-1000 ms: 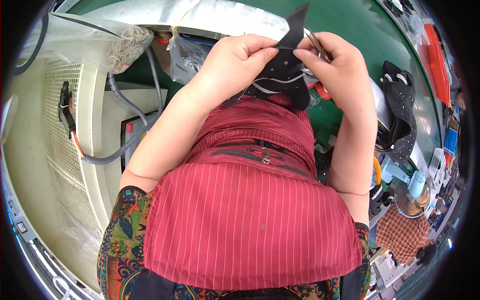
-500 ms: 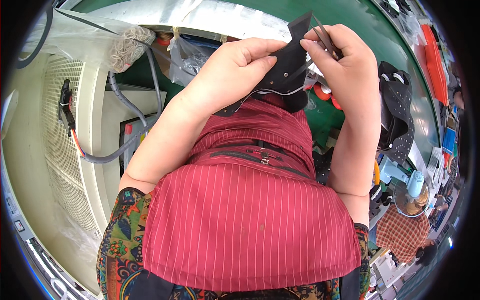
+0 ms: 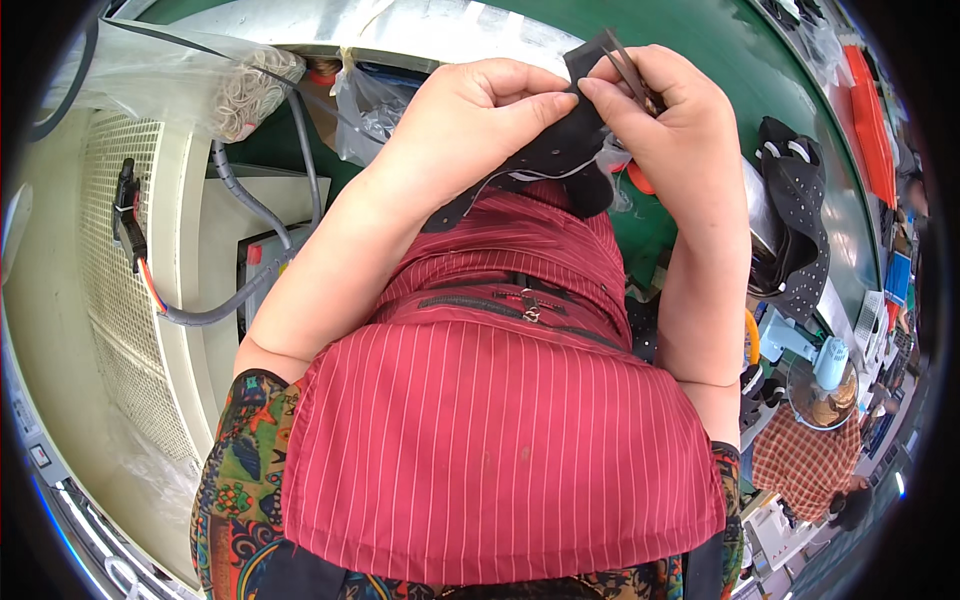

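My left hand (image 3: 480, 115) pinches a black piece of material (image 3: 555, 150) with a pale line along its lower edge; the rest of it drapes over my lap. My right hand (image 3: 672, 125) grips the same piece near its upper corner between thumb and fingertip. A slim, dark, two-pronged tool (image 3: 627, 72) is tucked in my right hand, its tips pointing up and left. Whether it is tweezers or snips I cannot tell. My fingers hide part of the material's upper edge.
Black perforated pieces (image 3: 800, 225) lie on the green table (image 3: 815, 95) at right. At left are a pale machine housing (image 3: 190, 330), grey cable (image 3: 245, 195) and bundled cord (image 3: 258, 98). A small blue fan (image 3: 830, 365) and a person in a checked shirt (image 3: 805, 460) are at lower right.
Both hands have come closer together, the right one shifting left. The black piece's upper corner has tilted and dropped slightly, and less of its face shows.
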The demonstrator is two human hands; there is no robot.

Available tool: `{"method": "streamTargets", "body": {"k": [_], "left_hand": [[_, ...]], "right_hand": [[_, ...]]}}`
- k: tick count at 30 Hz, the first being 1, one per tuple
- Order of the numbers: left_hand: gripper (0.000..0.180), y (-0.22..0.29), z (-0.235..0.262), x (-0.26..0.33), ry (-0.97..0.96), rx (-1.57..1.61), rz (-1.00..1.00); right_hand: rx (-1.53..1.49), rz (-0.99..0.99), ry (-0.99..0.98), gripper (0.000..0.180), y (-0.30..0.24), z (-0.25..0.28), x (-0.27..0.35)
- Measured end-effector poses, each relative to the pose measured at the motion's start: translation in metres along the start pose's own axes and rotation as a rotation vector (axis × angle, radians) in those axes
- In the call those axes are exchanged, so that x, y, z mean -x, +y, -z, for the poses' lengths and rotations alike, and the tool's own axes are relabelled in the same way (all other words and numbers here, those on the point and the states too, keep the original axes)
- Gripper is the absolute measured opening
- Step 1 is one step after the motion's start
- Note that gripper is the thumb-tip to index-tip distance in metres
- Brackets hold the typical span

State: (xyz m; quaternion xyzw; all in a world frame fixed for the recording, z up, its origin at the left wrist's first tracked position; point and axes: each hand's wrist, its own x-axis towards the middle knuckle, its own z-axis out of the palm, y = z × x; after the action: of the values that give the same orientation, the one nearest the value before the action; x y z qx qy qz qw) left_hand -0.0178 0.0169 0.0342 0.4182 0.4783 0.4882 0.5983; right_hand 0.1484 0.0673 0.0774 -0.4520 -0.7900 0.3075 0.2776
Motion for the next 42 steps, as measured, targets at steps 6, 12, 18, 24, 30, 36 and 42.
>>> {"method": "streamTargets", "body": {"k": [6, 12, 18, 24, 30, 36, 42], "left_hand": [[0.016, -0.004, 0.005, -0.003, 0.12, -0.117, -0.064], [0.017, -0.008, 0.009, -0.003, 0.136, -0.065, -0.105], [0.015, -0.006, 0.003, 0.001, 0.245, -0.182, -0.168], [0.013, -0.012, -0.002, 0.001, 0.36, -0.361, -0.489], [0.013, -0.016, 0.0, 0.0, 0.396, -0.549, -0.633], [0.012, -0.016, -0.001, -0.001, 0.396, -0.563, -0.651], [0.013, -0.015, -0.003, -0.002, 0.357, -0.494, -0.607]], "right_hand": [[-0.218, -0.082, 0.031, 0.034, 0.014, 0.02, 0.002], [0.018, 0.181, 0.126, 0.028, 0.036, 0.017, 0.011], [-0.094, 0.238, 0.023, 0.028, 0.008, 0.004, 0.03], [-0.323, -0.099, -0.016, 0.021, 0.008, -0.02, 0.033], [-0.426, -0.173, 0.035, 0.023, 0.006, -0.025, 0.025], [-0.691, -0.238, 0.061, 0.021, 0.008, -0.033, 0.022], [-0.736, -0.231, 0.072, 0.021, 0.02, -0.034, 0.03]]}}
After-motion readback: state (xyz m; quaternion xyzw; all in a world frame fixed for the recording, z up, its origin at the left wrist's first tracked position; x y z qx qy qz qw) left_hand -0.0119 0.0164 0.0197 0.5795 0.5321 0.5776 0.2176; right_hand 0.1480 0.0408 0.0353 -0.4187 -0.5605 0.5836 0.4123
